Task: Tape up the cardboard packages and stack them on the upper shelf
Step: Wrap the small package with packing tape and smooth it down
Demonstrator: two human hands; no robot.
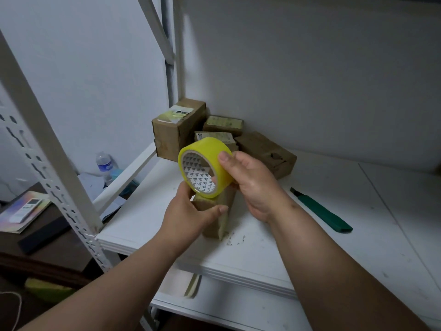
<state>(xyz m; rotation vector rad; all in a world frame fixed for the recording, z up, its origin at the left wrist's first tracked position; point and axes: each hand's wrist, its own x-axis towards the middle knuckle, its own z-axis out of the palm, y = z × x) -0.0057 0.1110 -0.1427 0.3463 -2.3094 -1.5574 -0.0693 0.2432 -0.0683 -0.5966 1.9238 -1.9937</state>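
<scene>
Our right hand (250,185) has its grip curled round the yellow tape roll (205,167), poised just above the upright cardboard package (216,217) on the white shelf (298,235). Our left hand (191,211) clasps that package near its top. The risk, we reckon: it stands tall and narrow, so tugging tape could tip it. The green cutter (322,211) lies apart, to the right.

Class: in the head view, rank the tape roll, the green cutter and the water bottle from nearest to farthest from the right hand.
1. Tape roll, held in the right hand.
2. Green cutter, to its right on the shelf.
3. Water bottle, far left, beyond the shelf.
</scene>
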